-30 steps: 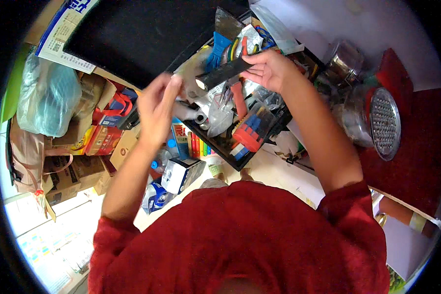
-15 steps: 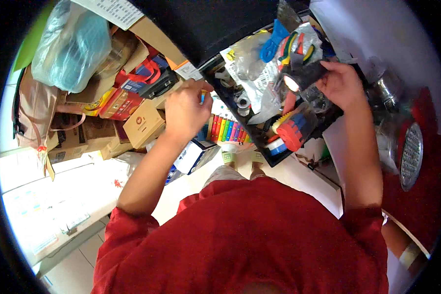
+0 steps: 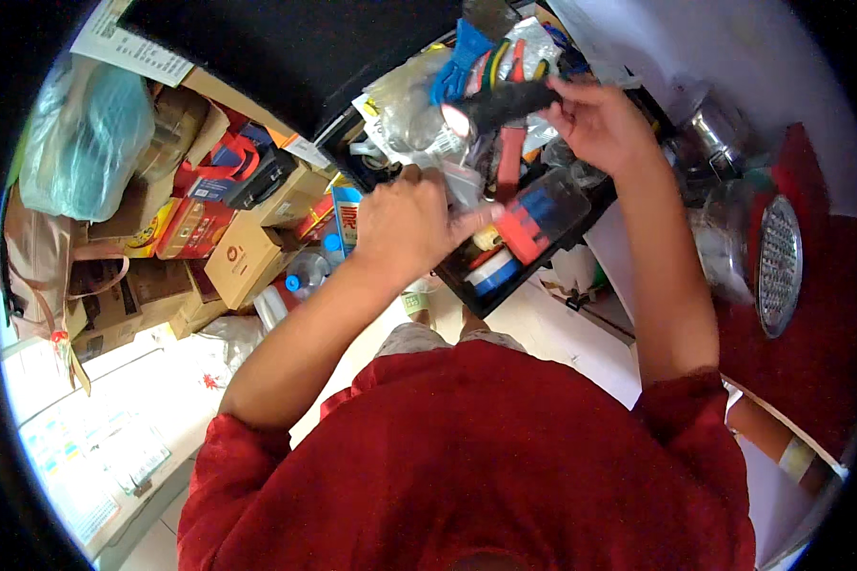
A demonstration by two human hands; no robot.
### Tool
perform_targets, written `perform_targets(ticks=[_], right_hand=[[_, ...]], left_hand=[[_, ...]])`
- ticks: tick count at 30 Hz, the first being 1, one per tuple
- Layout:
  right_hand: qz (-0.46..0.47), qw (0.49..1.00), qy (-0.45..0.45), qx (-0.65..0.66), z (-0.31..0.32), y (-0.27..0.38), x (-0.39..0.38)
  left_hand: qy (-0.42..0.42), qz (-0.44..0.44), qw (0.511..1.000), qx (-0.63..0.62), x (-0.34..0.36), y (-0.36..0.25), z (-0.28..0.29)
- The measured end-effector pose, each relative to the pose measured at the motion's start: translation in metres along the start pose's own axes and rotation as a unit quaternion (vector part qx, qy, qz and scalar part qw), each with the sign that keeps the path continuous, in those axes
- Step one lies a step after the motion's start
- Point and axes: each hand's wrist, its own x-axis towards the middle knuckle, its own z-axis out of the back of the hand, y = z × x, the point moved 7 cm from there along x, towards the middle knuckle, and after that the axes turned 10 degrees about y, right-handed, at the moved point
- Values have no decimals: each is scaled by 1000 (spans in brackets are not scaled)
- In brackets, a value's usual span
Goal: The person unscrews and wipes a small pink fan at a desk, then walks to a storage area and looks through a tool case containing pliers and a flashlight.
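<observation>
My right hand (image 3: pixel 600 122) grips a black flashlight (image 3: pixel 509 107) by its rear end. Its bright lens faces left, above a black toolbox (image 3: pixel 486 303) full of mixed items. My left hand (image 3: pixel 405 221) is over the toolbox's left part, back upward, thumb stretched away to the right. Its other fingertips are hidden, and a clear plastic bag (image 3: pixel 464 183) lies beside them. Under the flashlight are a red handle (image 3: pixel 510 160) and a blue clamp-like tool (image 3: pixel 459 65). Closer to me sit a red-and-blue item in clear packaging (image 3: pixel 526 228) and a blue-and-white tape roll (image 3: pixel 493 274).
The toolbox's black lid (image 3: pixel 248 57) stands raised at the back. Cardboard boxes (image 3: pixel 243 262), a bagged teal item (image 3: pixel 86 143) and blue-capped bottles (image 3: pixel 305 276) crowd the left. On the right, a metal grater-like plate (image 3: pixel 780 266) lies on a red surface (image 3: pixel 824 314) near a metal pot (image 3: pixel 712 133).
My left hand has moved right, over the toolbox contents, and its thumb is now spread. The flashlight has swung from pointing down-left to pointing left. The whole view has shifted.
</observation>
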Motion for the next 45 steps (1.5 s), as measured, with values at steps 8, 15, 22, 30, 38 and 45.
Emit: perform_targets(ticks=[8, 15, 22, 30, 38, 45], right_hand=[[4, 998, -64, -26, 5, 1, -10], [-82, 988, -50, -124, 31, -2, -34], [-78, 973, -90, -196, 20, -7, -48], [-27, 961, -166, -221, 14, -6, -62], [259, 579, 27, -772, -91, -11, -98], [232, 565, 27, -791, -92, -46, -101]], left_hand=[[-49, -70, 992, 89, 32, -6, -1], [-151, -25, 987, 40, 57, 35, 47], [-75, -98, 992, 37, 43, 28, 65], [-249, -351, 898, 88, 0, -46, 35], [-59, -437, 842, 311, 56, -74, -5], [-29, -485, 829, 278, 72, -71, -11]])
